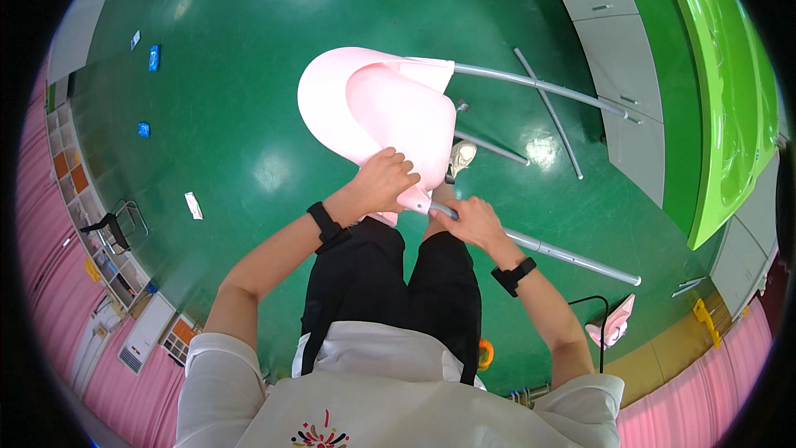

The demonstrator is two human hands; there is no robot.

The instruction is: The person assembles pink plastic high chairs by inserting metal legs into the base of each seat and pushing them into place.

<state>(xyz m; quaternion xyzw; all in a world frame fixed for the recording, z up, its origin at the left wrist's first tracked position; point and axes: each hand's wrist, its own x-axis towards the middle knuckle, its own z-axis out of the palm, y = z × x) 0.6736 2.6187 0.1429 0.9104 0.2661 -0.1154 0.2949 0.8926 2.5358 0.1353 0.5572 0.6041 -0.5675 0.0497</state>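
The pink seat (377,116) hangs over the green floor (240,25), just beyond the knees (373,245); whether it rests on them is hard to tell. It looks light, stiff and slick, so the rim and corner sockets should grip best. The left hand (386,182) clenches its near edge; the right hand (467,221) wraps the grey leg (572,257) at its near-right corner.

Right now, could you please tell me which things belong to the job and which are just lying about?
Job: pink seat, held by the left hand; grey leg, in the right hand; probably loose pole.
Lying about: blue packets; white packet.
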